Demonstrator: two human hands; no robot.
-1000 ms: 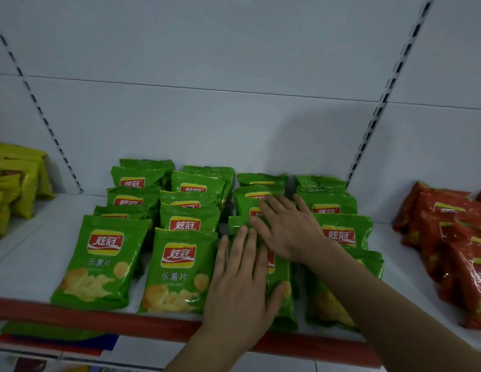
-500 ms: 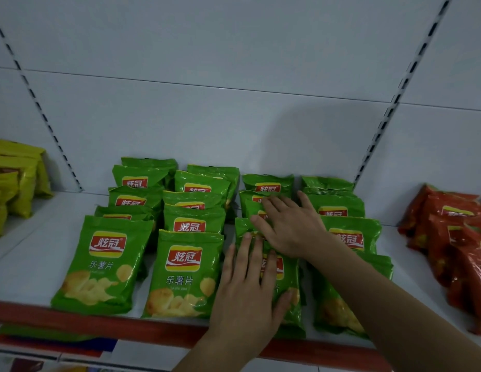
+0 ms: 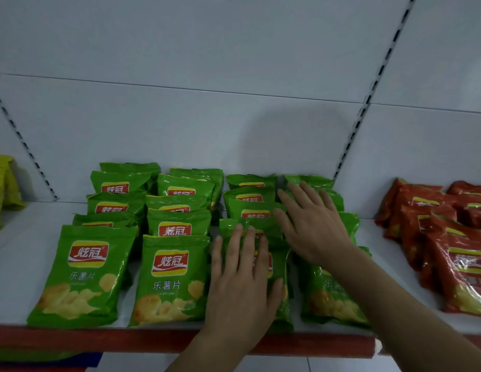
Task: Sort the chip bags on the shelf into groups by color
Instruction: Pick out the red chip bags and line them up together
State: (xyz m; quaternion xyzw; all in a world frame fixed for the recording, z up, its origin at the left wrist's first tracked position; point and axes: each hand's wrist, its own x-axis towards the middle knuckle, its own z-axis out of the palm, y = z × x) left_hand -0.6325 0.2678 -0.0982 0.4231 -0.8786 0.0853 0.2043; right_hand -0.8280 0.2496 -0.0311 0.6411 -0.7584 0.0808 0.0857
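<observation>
Viewing from the head camera, one view only:

Left hand [image 3: 240, 285]: flat and open, fingers straight and slightly spread, palm down, pressing on the front green bag of the third row [image 3: 281, 294]; nothing gripped.
Left hand pose: forearm rising from the bottom edge, crossing the red shelf lip [image 3: 73, 338], fingers pointing toward the back wall [image 3: 207, 76], thumb out to the right along the bag's side.
Right hand [image 3: 312, 226]: open as well, fingers straight and fanned, palm down, resting on the green bags of the fourth row [image 3: 349, 221]; nothing pinched or curled around.
Right hand pose: forearm entering from the lower right corner, slanting up and leftward, fingertips reaching the rearmost bags of that row, thumb just beside the third row's middle bags.
Between the hands: close together, right hand farther back than the left, not touching as far as visible.
Left of the left hand: two more rows of green chip bags [image 3: 86, 275], overlapped front to back, the nearest just beside the little finger.
Far left of the left hand: yellow bags [image 3: 0, 189] at the picture's edge, well apart from the green group.
Right of the right hand: red bags [image 3: 454, 253] grouped on the same white shelf [image 3: 16, 264], apart from the green ones by a bare strip.
Under the right forearm: front green bag of the fourth row [image 3: 330, 302], partly hidden.
</observation>
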